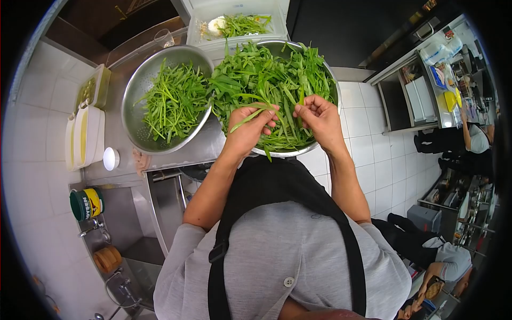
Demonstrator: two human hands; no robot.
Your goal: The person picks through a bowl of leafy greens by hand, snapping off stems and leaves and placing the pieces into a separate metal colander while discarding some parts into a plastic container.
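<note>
White floor tiles are seen to the right of a steel counter; near the middle of the scene, a few green stems are held above the near part of a wide metal bowl, which is heaped with leafy greens; by the left hand these stems are gripped, thumb pressed toward the curled fingers, the ends jutting out to the left; the right hand is held just beside it, over the right part of the heap, its fingers bent and its thumb brought close to the forefinger; whether a piece is pinched there cannot be told. Just left of the bowl, a perforated metal colander is placed, partly filled with greens; on the far side, a clear plastic bin is set, with green scraps and something white in it. Farther left, a small white cup is stood near a white container; nearer, a sink is flanked by a green-and-yellow tub; at the near right, a co-worker in grey and black is seen.
</note>
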